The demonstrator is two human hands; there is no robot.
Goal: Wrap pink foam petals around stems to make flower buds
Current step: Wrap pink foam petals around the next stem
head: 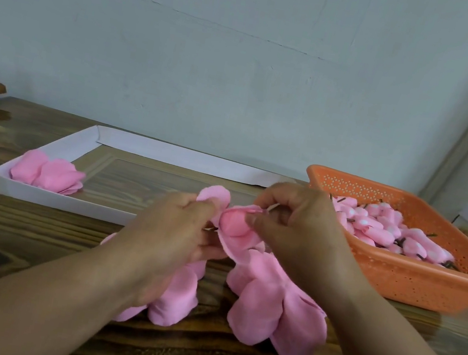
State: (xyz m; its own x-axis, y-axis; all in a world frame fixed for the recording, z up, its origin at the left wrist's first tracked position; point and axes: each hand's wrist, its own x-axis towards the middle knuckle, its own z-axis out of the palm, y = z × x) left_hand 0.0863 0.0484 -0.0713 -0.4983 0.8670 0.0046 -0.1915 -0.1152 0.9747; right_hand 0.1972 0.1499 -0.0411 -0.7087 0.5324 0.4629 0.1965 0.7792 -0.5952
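Loose petals (272, 309) lie near; I judge wrapping underway, both my left hand (182, 231) and right hand (297, 219) pinching petal (234, 224) round stem (272, 207); next, tighten

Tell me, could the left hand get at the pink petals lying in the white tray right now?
Probably yes, once freed. The left hand is busy gripping the petal being wrapped, but nothing stands between it and the petals in the open white tray to its left.

A pink foam petal (233, 227) curls around a thin stem (271, 207), above loose petals (272, 306) heaped on the table.
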